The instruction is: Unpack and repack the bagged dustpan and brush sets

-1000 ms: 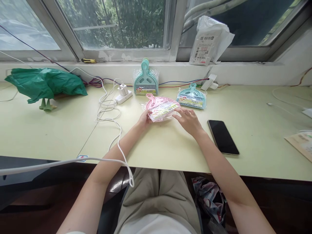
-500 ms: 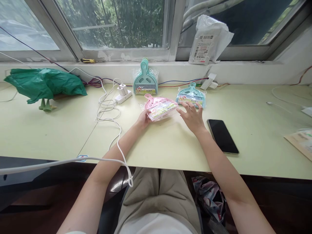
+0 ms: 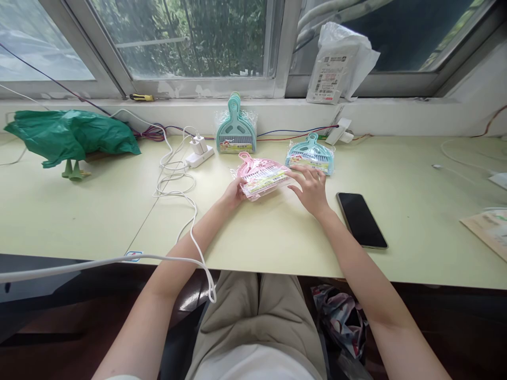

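Note:
A pink mini dustpan-and-brush set in clear wrap lies on the pale green desk. My left hand grips its near-left corner with closed fingers. My right hand rests to the right of the pink set, fingers spread, its fingertips at the pack's right edge and just below a blue wrapped set. A stack of teal sets stands upright against the wall behind.
A black phone lies right of my right arm. White cables and a charger block run to the left. A green plastic bag sits far left; a white parcel rests on the windowsill.
My right hand lifted off the pink set, swung right toward the blue set, then came back to the pink set's right edge. My left hand kept its grip.

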Action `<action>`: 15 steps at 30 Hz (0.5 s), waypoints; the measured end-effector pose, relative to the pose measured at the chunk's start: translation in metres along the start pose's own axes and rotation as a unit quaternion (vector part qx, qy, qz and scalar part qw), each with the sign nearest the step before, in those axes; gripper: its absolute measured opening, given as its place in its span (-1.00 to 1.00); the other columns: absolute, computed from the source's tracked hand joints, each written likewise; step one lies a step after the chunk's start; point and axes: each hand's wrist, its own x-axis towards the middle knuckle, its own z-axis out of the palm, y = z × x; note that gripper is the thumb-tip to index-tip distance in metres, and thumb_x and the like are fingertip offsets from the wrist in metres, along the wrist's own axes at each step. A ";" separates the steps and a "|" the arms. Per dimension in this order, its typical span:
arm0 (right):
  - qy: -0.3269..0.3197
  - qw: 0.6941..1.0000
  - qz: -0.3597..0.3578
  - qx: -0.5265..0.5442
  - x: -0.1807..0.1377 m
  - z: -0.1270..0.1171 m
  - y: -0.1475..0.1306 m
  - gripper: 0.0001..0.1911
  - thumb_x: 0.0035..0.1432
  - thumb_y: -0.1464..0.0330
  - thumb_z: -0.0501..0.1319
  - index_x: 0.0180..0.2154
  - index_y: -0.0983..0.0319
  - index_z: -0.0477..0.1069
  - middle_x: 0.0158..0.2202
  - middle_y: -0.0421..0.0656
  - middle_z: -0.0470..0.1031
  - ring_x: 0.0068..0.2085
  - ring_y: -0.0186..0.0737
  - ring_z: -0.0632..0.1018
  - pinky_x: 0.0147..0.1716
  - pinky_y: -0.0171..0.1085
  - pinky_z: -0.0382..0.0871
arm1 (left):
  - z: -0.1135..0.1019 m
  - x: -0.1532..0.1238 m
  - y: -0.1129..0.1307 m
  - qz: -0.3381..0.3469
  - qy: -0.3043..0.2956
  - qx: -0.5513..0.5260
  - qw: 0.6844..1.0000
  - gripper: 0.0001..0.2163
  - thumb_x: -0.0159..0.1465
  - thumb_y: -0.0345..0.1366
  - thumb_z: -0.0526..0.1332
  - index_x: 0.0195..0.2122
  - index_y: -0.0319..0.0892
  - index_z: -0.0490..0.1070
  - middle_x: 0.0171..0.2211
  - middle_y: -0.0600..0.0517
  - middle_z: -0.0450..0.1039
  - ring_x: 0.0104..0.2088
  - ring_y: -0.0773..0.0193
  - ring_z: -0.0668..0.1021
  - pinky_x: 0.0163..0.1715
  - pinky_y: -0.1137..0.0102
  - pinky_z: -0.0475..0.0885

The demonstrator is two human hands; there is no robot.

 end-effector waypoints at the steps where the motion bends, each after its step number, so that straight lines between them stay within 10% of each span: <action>1: 0.007 1.000 0.010 0.021 0.000 0.002 0.002 -0.69 0.27 0.29 0.11 0.04 0.06 0.39 0.16 -0.12 0.37 0.20 -0.04 0.30 0.17 0.02 -0.06 | 0.003 -0.002 0.001 0.000 -0.007 -0.002 1.000 -0.46 0.01 -0.37 0.16 0.09 -0.25 0.36 -0.02 -0.10 0.52 0.00 0.06 0.54 0.03 0.22 0.43; 15: 0.063 0.981 0.012 0.185 0.005 0.003 0.015 -0.68 0.17 0.14 0.23 -0.04 0.05 0.46 0.06 -0.17 0.49 0.09 -0.02 0.45 0.08 -0.04 0.19 | -0.010 0.006 -0.002 -0.053 -0.006 -0.020 0.998 -0.40 0.04 -0.38 0.14 0.18 -0.26 0.25 -0.08 -0.13 0.53 -0.18 0.11 0.60 -0.24 0.28 0.54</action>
